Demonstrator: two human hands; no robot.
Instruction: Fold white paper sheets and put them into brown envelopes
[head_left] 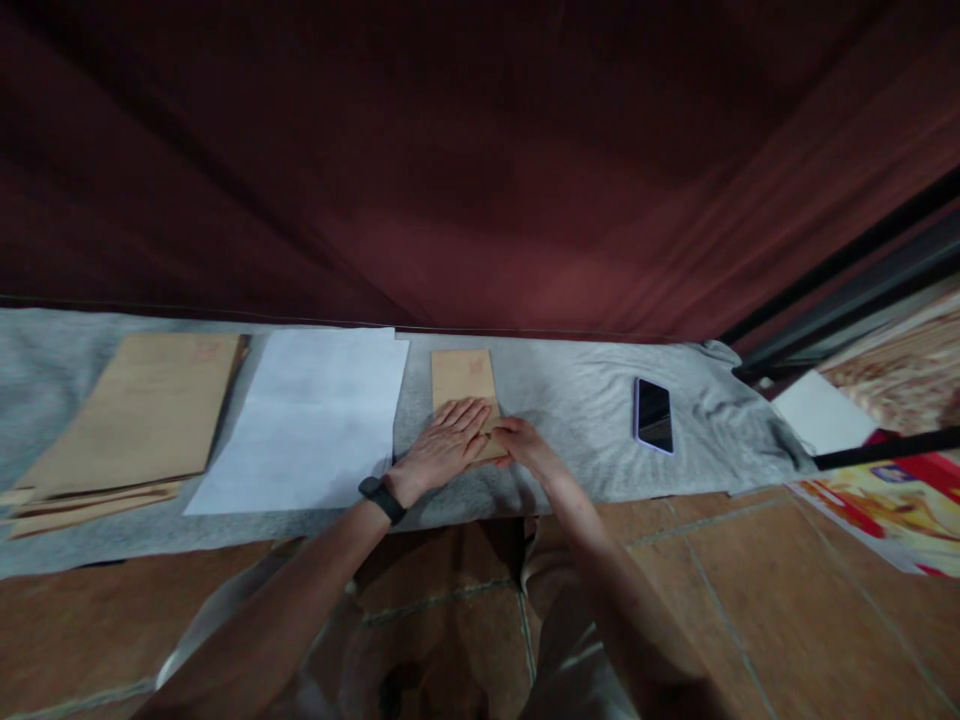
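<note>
While left hand (444, 440) flat, fingers spread on brown envelope (465, 392), right hand (521, 443) curled pinching its edge.

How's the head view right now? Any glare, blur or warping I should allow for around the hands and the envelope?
Head view: dim, warm light, no glare on the brown envelope; left hand and right hand are fairly sharp. Phone screen shows only a faint sheen. Wide-angle warping bends the grey cloth edge and stretches the forearms. Red curtain is dark and soft.
</note>
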